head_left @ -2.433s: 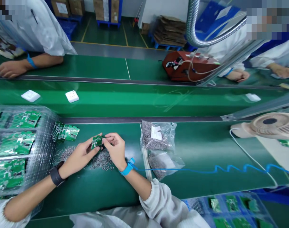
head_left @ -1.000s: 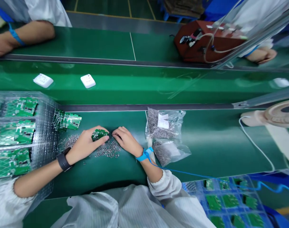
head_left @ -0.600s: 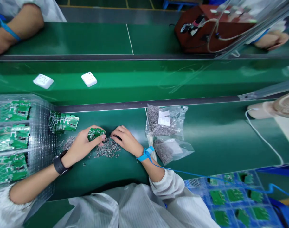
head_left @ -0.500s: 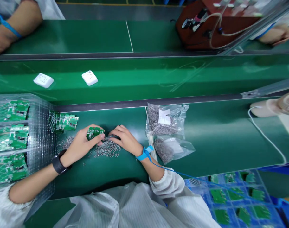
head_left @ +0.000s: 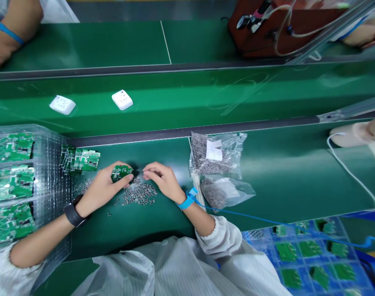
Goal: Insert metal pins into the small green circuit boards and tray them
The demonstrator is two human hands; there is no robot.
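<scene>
My left hand [head_left: 105, 187] is closed on a green circuit board [head_left: 121, 172], with the thumb along its near edge. Just right of the board, my right hand [head_left: 163, 179] has thumb and fingertips pinched together; what they hold, if anything, is too small to make out. Beneath and between both hands lies a loose pile of small metal parts [head_left: 140, 194]. More small parts [head_left: 82, 187] lie left of my left hand, partly hidden by it. Several green boards [head_left: 82, 159] are stacked overlapping behind my left wrist.
Clear trays [head_left: 52, 172] of boards stand at left. Two bags of small parts [head_left: 201, 158] lie right of my right hand. White devices [head_left: 122, 100] sit on the green belt [head_left: 175, 98]. A blue tray [head_left: 267, 250] of boards is at lower right. A wrist cord [head_left: 255, 216] trails right.
My right hand has drawn back slightly from the board, and its fingers have closed into a pinch. The left hand keeps the board in place. The white devices have shifted right.
</scene>
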